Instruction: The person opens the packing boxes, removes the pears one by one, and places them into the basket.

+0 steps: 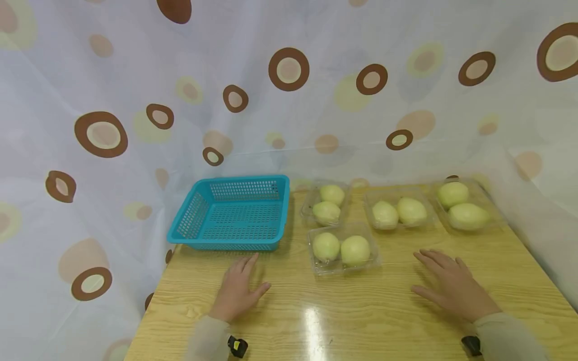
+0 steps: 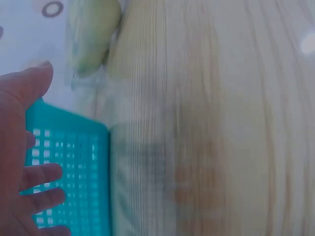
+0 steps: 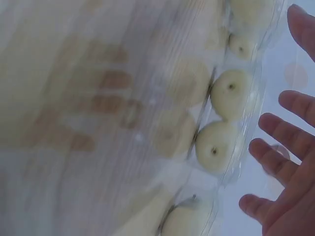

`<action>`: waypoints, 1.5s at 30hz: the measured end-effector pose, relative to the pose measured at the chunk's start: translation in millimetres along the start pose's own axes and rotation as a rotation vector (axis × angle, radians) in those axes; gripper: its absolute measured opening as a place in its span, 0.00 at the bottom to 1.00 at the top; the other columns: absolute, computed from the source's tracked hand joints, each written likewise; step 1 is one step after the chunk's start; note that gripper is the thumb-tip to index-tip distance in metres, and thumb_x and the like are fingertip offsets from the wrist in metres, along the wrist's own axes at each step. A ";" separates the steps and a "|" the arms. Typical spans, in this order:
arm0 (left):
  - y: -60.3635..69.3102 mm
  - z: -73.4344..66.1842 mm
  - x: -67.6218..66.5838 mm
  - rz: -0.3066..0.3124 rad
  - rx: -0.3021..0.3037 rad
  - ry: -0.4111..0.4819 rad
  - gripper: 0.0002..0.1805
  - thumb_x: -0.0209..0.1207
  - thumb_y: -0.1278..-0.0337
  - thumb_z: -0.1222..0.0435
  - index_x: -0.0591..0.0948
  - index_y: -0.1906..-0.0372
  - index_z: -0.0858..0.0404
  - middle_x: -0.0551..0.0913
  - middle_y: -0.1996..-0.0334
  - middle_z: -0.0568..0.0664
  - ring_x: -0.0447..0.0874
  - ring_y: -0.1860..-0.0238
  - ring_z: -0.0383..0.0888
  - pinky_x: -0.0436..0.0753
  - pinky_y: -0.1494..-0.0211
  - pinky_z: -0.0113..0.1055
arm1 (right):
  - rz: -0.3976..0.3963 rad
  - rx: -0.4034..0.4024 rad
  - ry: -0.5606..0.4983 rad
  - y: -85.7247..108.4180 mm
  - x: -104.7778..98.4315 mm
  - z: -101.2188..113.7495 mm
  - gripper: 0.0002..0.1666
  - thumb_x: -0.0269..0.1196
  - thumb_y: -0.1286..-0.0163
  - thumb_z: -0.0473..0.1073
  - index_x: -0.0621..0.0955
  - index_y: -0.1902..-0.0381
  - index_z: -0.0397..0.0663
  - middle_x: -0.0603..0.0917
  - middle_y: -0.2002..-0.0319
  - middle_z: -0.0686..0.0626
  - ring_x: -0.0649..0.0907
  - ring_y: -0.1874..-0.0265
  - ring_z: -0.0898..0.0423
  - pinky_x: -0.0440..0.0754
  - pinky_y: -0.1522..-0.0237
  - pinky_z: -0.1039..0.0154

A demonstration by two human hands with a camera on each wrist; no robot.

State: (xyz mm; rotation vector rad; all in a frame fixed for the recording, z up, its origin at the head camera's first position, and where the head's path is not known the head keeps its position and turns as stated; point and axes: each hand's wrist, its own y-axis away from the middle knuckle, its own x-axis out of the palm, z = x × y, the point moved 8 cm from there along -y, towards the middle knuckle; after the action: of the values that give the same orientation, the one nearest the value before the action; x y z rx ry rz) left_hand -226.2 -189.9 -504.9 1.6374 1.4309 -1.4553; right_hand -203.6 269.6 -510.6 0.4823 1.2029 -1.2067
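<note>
In the head view my left hand [image 1: 237, 291] hovers with spread fingers just in front of a turquoise perforated plastic basket [image 1: 226, 245], which holds nothing. My right hand [image 1: 453, 288], its fingers apart, hangs over the wood at the right and grips nothing. Between and behind the hands are several clear plastic boxes, each with two pale yellow-green fruits. The nearest box [image 1: 345, 271] has two round fruits [image 1: 326, 246] in it. The left wrist view shows the basket [image 2: 78, 167] beyond the fingers. In the right wrist view, boxed fruits [image 3: 216, 147] lie past the spread fingers.
A shiny wooden table [image 1: 361, 321] carries everything. Behind it hangs a white curtain [image 1: 325, 115] with brown and yellow circles, close against the table's back edge. More boxed fruits stand along that edge, at the middle [image 1: 412, 211] and the far right [image 1: 468, 216].
</note>
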 end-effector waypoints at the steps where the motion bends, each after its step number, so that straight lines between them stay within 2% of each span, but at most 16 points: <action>1: -1.9 -5.0 3.3 0.019 0.003 0.030 0.43 0.63 0.44 0.45 0.65 0.30 0.64 0.73 0.39 0.61 0.69 0.38 0.60 0.68 0.38 0.60 | -0.007 -0.020 0.001 -3.9 1.1 2.8 0.46 0.68 0.42 0.62 0.68 0.31 0.47 0.71 0.37 0.38 0.69 0.39 0.36 0.59 0.44 0.26; 4: -7.8 -20.0 17.0 0.076 0.014 0.111 0.41 0.58 0.41 0.43 0.65 0.30 0.64 0.72 0.38 0.59 0.69 0.37 0.58 0.69 0.36 0.54 | -0.020 -0.071 -0.002 -15.7 4.9 11.6 0.45 0.69 0.43 0.62 0.69 0.32 0.49 0.72 0.37 0.41 0.72 0.41 0.39 0.68 0.45 0.35; 6: -12.1 -31.2 27.4 0.122 0.015 0.182 0.41 0.55 0.39 0.41 0.65 0.30 0.63 0.72 0.37 0.57 0.68 0.36 0.56 0.69 0.36 0.52 | -0.018 -0.097 -0.003 -24.2 8.2 18.0 0.46 0.68 0.42 0.62 0.69 0.31 0.50 0.72 0.37 0.42 0.72 0.41 0.41 0.71 0.45 0.40; 12: -22.9 -62.5 58.4 0.238 -0.011 0.388 0.37 0.52 0.36 0.42 0.67 0.31 0.62 0.75 0.40 0.52 0.71 0.37 0.51 0.70 0.36 0.49 | 0.034 -0.143 -0.009 -48.2 23.7 35.1 0.44 0.65 0.38 0.62 0.66 0.29 0.52 0.70 0.35 0.42 0.74 0.41 0.42 0.76 0.47 0.43; 15: -28.1 -73.3 69.3 0.251 -0.022 0.423 0.34 0.54 0.35 0.44 0.71 0.35 0.64 0.77 0.41 0.52 0.72 0.38 0.51 0.70 0.36 0.47 | 0.029 -0.182 -0.016 -56.9 27.7 43.0 0.44 0.68 0.39 0.58 0.67 0.30 0.49 0.69 0.34 0.40 0.75 0.42 0.41 0.79 0.51 0.45; 20: -33.4 -86.7 78.5 0.213 -0.047 0.453 0.28 0.56 0.35 0.48 0.76 0.41 0.65 0.79 0.45 0.52 0.75 0.42 0.50 0.73 0.38 0.46 | -0.007 -0.244 -0.021 -65.1 31.1 52.3 0.42 0.72 0.42 0.48 0.70 0.32 0.44 0.70 0.35 0.40 0.79 0.46 0.44 0.82 0.53 0.51; 22: -32.6 -90.9 81.0 0.197 -0.076 0.487 0.23 0.57 0.35 0.51 0.79 0.46 0.64 0.81 0.51 0.50 0.78 0.48 0.48 0.77 0.45 0.43 | -0.021 -0.261 -0.028 -65.7 32.3 55.1 0.42 0.73 0.44 0.46 0.71 0.34 0.42 0.71 0.36 0.40 0.80 0.48 0.45 0.82 0.54 0.53; 25: -29.5 -97.4 87.6 0.205 -0.132 0.582 0.16 0.58 0.35 0.53 0.83 0.57 0.61 0.82 0.64 0.45 0.79 0.62 0.40 0.80 0.58 0.35 | -0.050 -0.289 -0.034 -65.4 33.3 59.4 0.41 0.74 0.45 0.44 0.72 0.36 0.39 0.73 0.38 0.39 0.82 0.52 0.47 0.83 0.57 0.56; 28: -28.3 -105.9 97.4 0.241 -0.195 0.726 0.13 0.58 0.35 0.54 0.83 0.63 0.60 0.80 0.74 0.42 0.76 0.74 0.35 0.77 0.69 0.30 | -0.078 -0.304 -0.032 -65.7 32.0 63.5 0.39 0.74 0.47 0.42 0.73 0.38 0.39 0.75 0.42 0.39 0.83 0.56 0.49 0.84 0.58 0.58; 29: -28.1 -108.8 101.5 0.257 -0.232 0.785 0.13 0.58 0.35 0.55 0.83 0.64 0.61 0.80 0.76 0.43 0.76 0.75 0.35 0.77 0.71 0.29 | -0.078 -0.296 -0.031 -66.0 32.0 63.9 0.39 0.74 0.47 0.42 0.74 0.38 0.40 0.75 0.43 0.40 0.83 0.57 0.50 0.84 0.59 0.59; 34: -25.3 -135.1 127.2 0.353 -0.454 1.244 0.14 0.58 0.35 0.62 0.82 0.62 0.72 0.81 0.75 0.49 0.77 0.76 0.38 0.78 0.72 0.29 | -0.102 -0.298 -0.040 -64.7 31.9 67.6 0.37 0.75 0.49 0.43 0.76 0.40 0.41 0.77 0.53 0.46 0.80 0.61 0.57 0.83 0.62 0.62; 35: -25.1 -142.5 131.4 0.374 -0.491 1.330 0.15 0.58 0.35 0.63 0.82 0.61 0.74 0.82 0.73 0.50 0.78 0.75 0.38 0.79 0.71 0.29 | -0.112 -0.308 -0.041 -64.3 31.9 68.8 0.37 0.76 0.49 0.42 0.76 0.41 0.41 0.77 0.54 0.46 0.80 0.61 0.57 0.82 0.63 0.62; 37: -26.7 -157.1 138.7 0.423 -0.529 1.465 0.15 0.58 0.35 0.63 0.81 0.58 0.75 0.82 0.72 0.50 0.80 0.74 0.38 0.80 0.70 0.28 | -0.134 -0.332 -0.034 -64.0 31.5 71.4 0.38 0.76 0.51 0.43 0.77 0.42 0.40 0.78 0.55 0.47 0.79 0.63 0.58 0.82 0.63 0.62; 41: -33.8 -174.7 148.5 0.463 -0.546 1.613 0.17 0.58 0.35 0.63 0.80 0.53 0.75 0.83 0.68 0.51 0.82 0.68 0.40 0.83 0.62 0.31 | -0.144 -0.346 -0.038 -65.3 33.2 74.4 0.33 0.76 0.49 0.45 0.77 0.46 0.39 0.80 0.55 0.48 0.81 0.59 0.55 0.82 0.59 0.59; 45: -39.7 -175.4 157.1 0.408 -0.578 1.677 0.16 0.58 0.35 0.64 0.80 0.54 0.75 0.83 0.68 0.50 0.82 0.68 0.40 0.82 0.62 0.31 | -0.125 -0.361 -0.054 -64.8 37.1 77.4 0.22 0.73 0.45 0.46 0.77 0.57 0.44 0.80 0.57 0.52 0.81 0.58 0.57 0.81 0.57 0.61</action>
State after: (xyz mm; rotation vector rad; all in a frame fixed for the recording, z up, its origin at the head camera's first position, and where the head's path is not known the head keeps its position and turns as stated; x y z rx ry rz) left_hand -218.0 33.3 -589.3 2.4487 1.6754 0.8932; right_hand -231.0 166.5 -497.1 0.1069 1.3839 -1.0681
